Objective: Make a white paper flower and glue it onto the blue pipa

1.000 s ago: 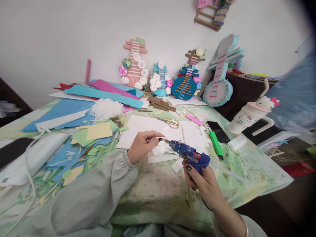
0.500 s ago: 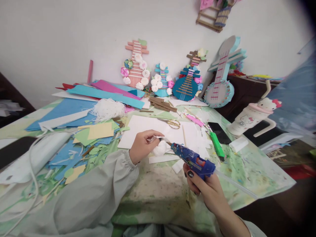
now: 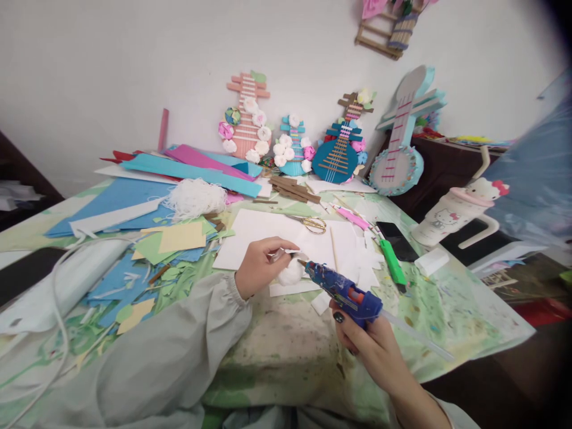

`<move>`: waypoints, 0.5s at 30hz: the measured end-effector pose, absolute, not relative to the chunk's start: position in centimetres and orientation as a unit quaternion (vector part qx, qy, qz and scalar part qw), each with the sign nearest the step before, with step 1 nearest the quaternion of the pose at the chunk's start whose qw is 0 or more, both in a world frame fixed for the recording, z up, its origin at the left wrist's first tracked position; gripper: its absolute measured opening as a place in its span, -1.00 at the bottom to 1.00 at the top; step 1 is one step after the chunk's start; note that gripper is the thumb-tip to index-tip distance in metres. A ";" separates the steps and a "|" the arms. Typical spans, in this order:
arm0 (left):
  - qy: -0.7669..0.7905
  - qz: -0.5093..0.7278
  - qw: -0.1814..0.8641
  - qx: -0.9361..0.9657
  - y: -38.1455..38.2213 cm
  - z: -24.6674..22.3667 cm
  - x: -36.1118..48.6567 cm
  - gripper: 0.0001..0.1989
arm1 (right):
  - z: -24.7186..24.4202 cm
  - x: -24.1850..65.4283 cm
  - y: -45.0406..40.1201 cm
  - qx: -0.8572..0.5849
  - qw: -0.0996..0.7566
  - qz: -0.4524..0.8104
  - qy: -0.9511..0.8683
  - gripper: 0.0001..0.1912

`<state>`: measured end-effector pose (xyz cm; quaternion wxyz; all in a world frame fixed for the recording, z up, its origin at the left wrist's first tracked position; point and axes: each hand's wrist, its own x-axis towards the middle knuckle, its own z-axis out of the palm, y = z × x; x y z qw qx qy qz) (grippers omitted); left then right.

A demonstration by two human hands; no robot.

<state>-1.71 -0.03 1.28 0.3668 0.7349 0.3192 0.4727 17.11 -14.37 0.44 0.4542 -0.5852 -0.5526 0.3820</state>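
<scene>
My left hand [image 3: 264, 266] pinches a small white paper flower [image 3: 290, 273] between thumb and fingers, over the white sheets in the middle of the table. Wrapped round the handle of a blue glue gun [image 3: 343, 290] is my right hand [image 3: 369, 339]. The gun's metal tip points left and meets the flower's upper right edge; whether it touches I cannot tell. A clear glue stick [image 3: 422, 336] juts from the back of the gun. Gold-handled scissors [image 3: 313, 223] and a thin wooden stick [image 3: 334, 249] lie just beyond the hands.
Paper scraps [image 3: 167, 256] and a tangle of white string [image 3: 195, 198] cover the left side. Several flower-trimmed model lutes [image 3: 338, 156] lean at the back. On the right are a green cutter [image 3: 393, 263], a phone [image 3: 397, 240] and a white tumbler [image 3: 451, 214]. A white cord [image 3: 58, 298] runs at left.
The glue gun in my right hand has moved a little left and down, its tip now closer to the white flower. My left hand has barely shifted.
</scene>
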 end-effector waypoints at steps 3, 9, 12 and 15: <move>0.317 0.475 0.370 0.733 0.0 1.3 -1.7 -0.75 | 0.5 17.1 -14.5 -0.585 0.459 0.381 -0.549 -0.55; 0.326 0.476 0.374 0.726 0.0 1.3 -1.7 -0.76 | 0.2 17.5 -14.7 -0.601 0.462 0.356 -0.546 -0.63; 0.327 0.476 0.377 0.724 0.0 1.3 -1.7 -0.77 | 0.9 17.6 -14.6 -0.593 0.457 0.320 -0.580 -0.72; 0.334 0.475 0.385 0.717 0.0 1.4 -1.7 -0.77 | 1.9 17.7 -14.5 -0.582 0.442 0.264 -0.630 -0.83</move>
